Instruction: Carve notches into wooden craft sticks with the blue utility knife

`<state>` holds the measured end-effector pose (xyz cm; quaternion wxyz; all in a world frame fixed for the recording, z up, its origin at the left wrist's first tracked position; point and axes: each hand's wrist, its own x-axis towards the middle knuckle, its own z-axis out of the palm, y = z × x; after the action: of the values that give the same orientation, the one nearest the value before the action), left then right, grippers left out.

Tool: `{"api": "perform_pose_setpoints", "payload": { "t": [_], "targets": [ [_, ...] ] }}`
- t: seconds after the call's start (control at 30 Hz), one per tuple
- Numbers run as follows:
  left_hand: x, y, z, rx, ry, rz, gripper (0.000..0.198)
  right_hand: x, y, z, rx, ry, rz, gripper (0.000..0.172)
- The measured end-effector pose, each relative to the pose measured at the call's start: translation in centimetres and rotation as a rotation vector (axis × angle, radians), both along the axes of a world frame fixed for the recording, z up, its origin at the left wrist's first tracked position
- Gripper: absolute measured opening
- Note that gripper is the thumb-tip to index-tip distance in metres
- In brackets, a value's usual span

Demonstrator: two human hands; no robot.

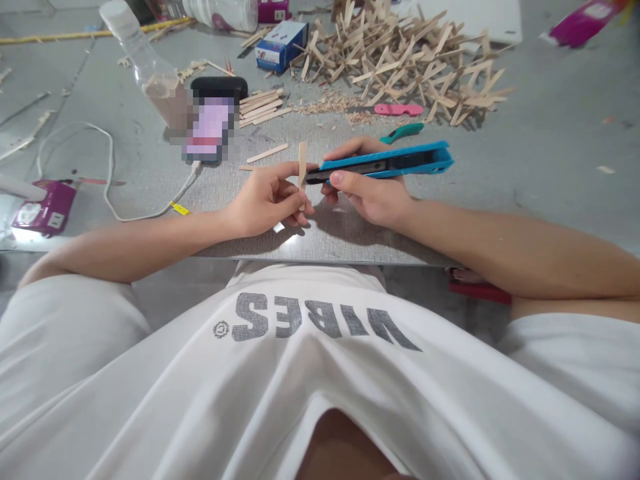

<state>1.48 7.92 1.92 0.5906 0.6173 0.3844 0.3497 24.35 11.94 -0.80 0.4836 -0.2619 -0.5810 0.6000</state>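
Observation:
My left hand (273, 197) pinches a wooden popsicle stick (303, 160) upright between thumb and fingers, just above the grey table (240, 247). In my right hand (373, 193) is a blue utility knife (390, 161), fingers wrapped round its body. Its black front end points left and meets the stick or lies very close to it; I cannot tell whether the blade touches the wood. Two loose popsicle sticks (267, 153) lie on the table just beyond my left hand. A teal-handled tool (403, 133) rests behind the knife.
A large heap of crossed sticks (400, 57) fills the back right, with a pink-handled knife (399, 109) and wood shavings (330, 102) before it. Stacked sticks (260, 105), a blue box (283, 45), a cabled phone (210, 127), a bottle (145, 63) and a purple socket block (45, 207) stand around.

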Motion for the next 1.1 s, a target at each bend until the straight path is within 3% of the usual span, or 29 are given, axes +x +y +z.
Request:
{"api": "perform_pose_setpoints", "payload": {
  "t": [0.23,0.43,0.83,1.1],
  "targets": [
    [-0.1,0.2,0.0,-0.014,-0.027,-0.025,0.034,-0.2,-0.4,-0.1,0.101,-0.027,-0.117,0.045],
    [-0.2,0.4,-0.3,-0.04,-0.064,-0.017,0.04,0.2,-0.3,-0.2,0.126,-0.078,-0.077,0.043],
    [-0.4,0.5,0.1,-0.078,-0.079,-0.021,0.034,0.4,0.2,-0.4,0.122,-0.074,-0.042,0.041],
    [-0.1,0.8,-0.6,-0.117,-0.041,0.041,0.049,0.9,-0.4,0.0,0.24,-0.179,-0.067,0.031]
  ]
}}
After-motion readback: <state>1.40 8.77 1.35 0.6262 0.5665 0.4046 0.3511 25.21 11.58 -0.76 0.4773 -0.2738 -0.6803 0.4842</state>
